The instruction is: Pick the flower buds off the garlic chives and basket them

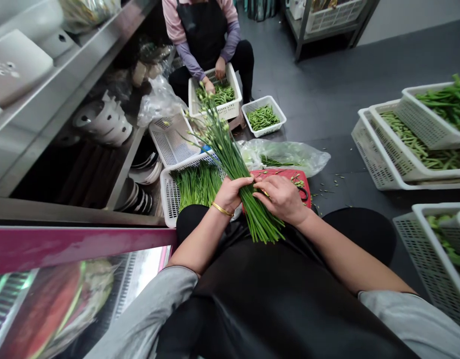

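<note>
A thick bunch of flowering chives [233,154] lies slantwise over my lap, buds toward the far side and cut ends toward me. My left hand [232,193] is closed around its middle. My right hand [282,198] has its fingers pinched at the right side of the bunch, touching the stems; the exact stem between the fingertips is hard to make out. Beneath and beyond is a red board [308,183] with bud scraps and a dark curved handle, partly hidden by my right hand. To the left, a white basket [168,202] holds more green stems.
Across from me a person [203,35] has both hands at a basket [230,110] of green pods. Near it are a small basket [282,119] and a plastic bag [312,157]. Stacked baskets [383,174] stand right; a metal shelf [84,60] runs along the left.
</note>
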A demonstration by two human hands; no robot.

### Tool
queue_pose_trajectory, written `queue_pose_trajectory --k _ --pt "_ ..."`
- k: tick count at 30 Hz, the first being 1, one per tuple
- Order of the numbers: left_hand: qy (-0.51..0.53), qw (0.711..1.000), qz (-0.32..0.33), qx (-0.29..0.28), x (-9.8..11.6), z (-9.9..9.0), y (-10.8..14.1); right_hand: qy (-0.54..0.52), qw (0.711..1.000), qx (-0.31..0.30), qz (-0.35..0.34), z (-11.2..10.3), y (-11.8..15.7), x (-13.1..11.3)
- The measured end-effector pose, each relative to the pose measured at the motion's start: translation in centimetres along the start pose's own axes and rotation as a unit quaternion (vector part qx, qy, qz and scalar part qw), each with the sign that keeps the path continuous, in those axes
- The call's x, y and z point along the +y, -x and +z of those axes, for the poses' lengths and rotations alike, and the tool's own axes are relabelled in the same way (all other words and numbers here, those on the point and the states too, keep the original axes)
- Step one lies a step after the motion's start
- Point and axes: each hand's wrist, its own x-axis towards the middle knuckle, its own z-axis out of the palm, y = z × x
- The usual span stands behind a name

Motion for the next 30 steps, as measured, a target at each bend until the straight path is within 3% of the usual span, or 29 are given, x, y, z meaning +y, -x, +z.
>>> queue_pose_trajectory --k 3,5,9,10,11,14,17,20,23,25,28,30 --pt "0.010 1.000 -0.016 0.012 -0.3 -0.1 0.0 -0.003 1.000 0.003 0.012 0.1 -0.1 0.1" --pt "0.014 0.999 -0.044 0.016 -0.2 -0.6 -0.2 -0.047 0.998 -0.012 0.032 -1.0 0.5 0.4" --pt "-0.018 0.999 -0.050 -0.008 0.7 -1.9 -0.5 -0.156 0.962 -0.214 0.066 -5.1 1.8 2.4" --pt "-0.037 0.998 -0.041 -0.026 1.0 -2.1 -0.5 -0.158 0.954 -0.239 0.088 -5.9 1.8 2.9" --pt "-0.056 0.997 -0.035 -0.046 1.3 -2.2 -0.4 -0.156 0.953 -0.233 0.117 -6.5 1.6 3.4" --pt "-0.093 0.988 -0.043 -0.112 1.7 -1.8 -0.1 -0.219 0.950 -0.117 0.189 -6.3 -0.4 3.3" --pt "-0.131 0.972 -0.064 -0.184 1.4 -0.6 0.4 -0.371 0.896 -0.148 0.193 -4.0 -3.3 1.1" --pt "-0.155 0.961 -0.074 -0.218 1.2 0.3 0.9 -0.435 0.859 -0.155 0.222 -1.8 -5.0 -1.1" --pt "-0.167 0.956 -0.071 -0.230 1.4 0.5 1.2 -0.426 0.872 -0.073 0.228 -1.0 -5.4 -2.1" --pt "-0.181 0.954 -0.061 -0.231 1.5 0.4 1.1 -0.400 0.886 -0.076 0.221 -1.5 -5.4 -2.0" --pt "-0.195 0.954 -0.027 -0.226 1.7 0.5 0.8 -0.364 0.903 -0.115 0.196 -4.0 -5.9 -0.9" --pt "-0.201 0.952 -0.009 -0.233 1.8 0.5 0.6 -0.351 0.917 -0.063 0.177 -6.8 -6.3 0.1"
